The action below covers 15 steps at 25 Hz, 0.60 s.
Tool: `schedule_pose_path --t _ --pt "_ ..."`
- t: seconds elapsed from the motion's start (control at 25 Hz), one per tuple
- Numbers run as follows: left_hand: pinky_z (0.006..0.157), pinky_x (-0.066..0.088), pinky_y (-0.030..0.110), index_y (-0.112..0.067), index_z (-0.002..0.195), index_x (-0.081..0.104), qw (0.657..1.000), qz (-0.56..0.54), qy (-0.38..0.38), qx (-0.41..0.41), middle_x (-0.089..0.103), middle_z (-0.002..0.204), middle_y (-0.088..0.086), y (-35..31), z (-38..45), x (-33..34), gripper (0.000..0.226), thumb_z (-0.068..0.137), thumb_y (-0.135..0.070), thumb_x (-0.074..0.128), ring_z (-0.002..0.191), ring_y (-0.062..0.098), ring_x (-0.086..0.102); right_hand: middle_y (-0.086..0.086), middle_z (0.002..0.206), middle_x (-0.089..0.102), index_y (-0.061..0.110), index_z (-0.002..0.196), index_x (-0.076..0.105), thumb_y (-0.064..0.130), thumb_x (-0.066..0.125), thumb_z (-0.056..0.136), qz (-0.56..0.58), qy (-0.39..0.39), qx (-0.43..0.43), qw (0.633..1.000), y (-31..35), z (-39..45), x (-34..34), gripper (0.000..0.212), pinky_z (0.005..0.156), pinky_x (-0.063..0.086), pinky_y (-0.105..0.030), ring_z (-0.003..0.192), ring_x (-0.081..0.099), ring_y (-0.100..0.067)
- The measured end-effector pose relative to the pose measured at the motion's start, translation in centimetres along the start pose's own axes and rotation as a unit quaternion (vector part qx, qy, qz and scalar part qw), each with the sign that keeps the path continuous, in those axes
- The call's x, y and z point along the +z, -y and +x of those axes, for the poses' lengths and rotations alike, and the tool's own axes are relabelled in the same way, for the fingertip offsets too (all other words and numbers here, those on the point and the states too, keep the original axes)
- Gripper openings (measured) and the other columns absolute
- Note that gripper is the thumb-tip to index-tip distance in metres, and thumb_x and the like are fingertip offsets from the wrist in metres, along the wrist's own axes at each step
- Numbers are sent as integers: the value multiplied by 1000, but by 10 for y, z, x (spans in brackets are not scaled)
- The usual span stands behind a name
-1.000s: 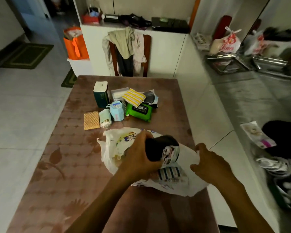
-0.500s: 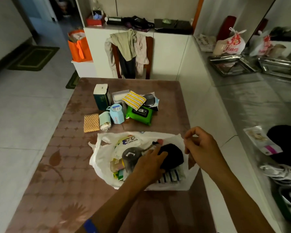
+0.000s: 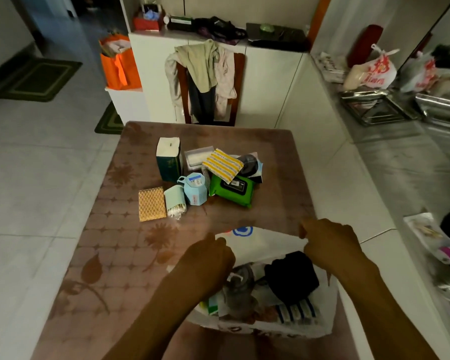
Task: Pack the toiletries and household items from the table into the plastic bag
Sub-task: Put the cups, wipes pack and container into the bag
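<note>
Plastic bag (image 3: 265,245): at the bench's (image 3: 115,255) near edge, its far rim stretched between your hands. Left hand (image 3: 208,258) and right hand (image 3: 330,242): fingers curled shut, pinching that rim. Contents: black item (image 3: 291,276) uppermost; others blurred, partly hidden. Unpacked: green wipes pack (image 3: 231,188), mid-bench.

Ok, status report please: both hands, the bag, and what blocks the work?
Left hand and right hand pinch white plastic bag rim, holding it open. Black pouch already inside. Green wipes pack waits on table. Nothing in the way.
</note>
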<state>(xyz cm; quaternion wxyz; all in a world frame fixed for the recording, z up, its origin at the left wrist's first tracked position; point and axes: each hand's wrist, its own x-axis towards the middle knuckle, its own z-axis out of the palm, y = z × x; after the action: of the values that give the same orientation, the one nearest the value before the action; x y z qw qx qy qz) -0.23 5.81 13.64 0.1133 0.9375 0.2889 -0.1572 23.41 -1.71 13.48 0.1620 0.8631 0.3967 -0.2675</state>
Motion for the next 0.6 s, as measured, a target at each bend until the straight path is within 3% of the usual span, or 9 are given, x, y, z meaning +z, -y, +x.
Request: schedule_pose_path --t 0.08,0.16,0.24,0.36,0.48,0.56,0.6 --pt "99 36 41 -22 117 65 999 35 23 16 45 141 8 8 18 6 29 90 -32 59 125 29 37 -17 131 52 6 135 40 37 51 82 68 -2 -11 998 9 16 -8 62 95 34 -25 111 52 -31" --pt "105 27 46 -22 122 60 996 63 57 37 41 145 8 12 38 16 37 89 -38 60 129 31 33 -9 104 61 14 110 56 41 62 75 180 -20 -127 975 36 42 -30 44 72 38 -13 85 56 -19" --pt "106 27 46 -17 128 55 995 60 63 47 42 145 9 11 52 22 43 89 -33 62 128 32 36 -5 101 63 22 100 58 35 71 73 229 -42 -246 941 74 93 -50 33 66 44 -18 80 57 -16" --pt "104 33 39 -18 133 52 999 13 44 20 52 138 5 12 68 26 44 90 -26 61 122 26 45 -8 128 56 17 127 48 35 75 73 168 -37 -291 941 125 196 -32 63 82 52 -34 104 58 -24" --pt "100 41 33 -23 128 57 995 -94 8 -3 59 130 -2 21 68 32 38 90 -23 62 117 19 52 -13 151 30 13 145 25 37 82 65 73 -9 -237 969 145 261 18 101 106 38 -46 133 35 -36" --pt "93 51 32 -29 113 65 985 -168 -44 6 67 116 -8 28 63 37 32 82 -29 70 105 13 61 -10 157 17 14 149 12 38 84 63 43 -53 -216 974 144 278 34 115 109 29 -49 139 21 -41" --pt "92 51 30 -32 112 64 980 -195 -36 3 66 114 -10 28 59 35 33 80 -32 72 105 11 61 -11 156 19 15 149 11 38 85 62 41 -72 -211 974 143 283 37 117 109 29 -50 138 23 -41"
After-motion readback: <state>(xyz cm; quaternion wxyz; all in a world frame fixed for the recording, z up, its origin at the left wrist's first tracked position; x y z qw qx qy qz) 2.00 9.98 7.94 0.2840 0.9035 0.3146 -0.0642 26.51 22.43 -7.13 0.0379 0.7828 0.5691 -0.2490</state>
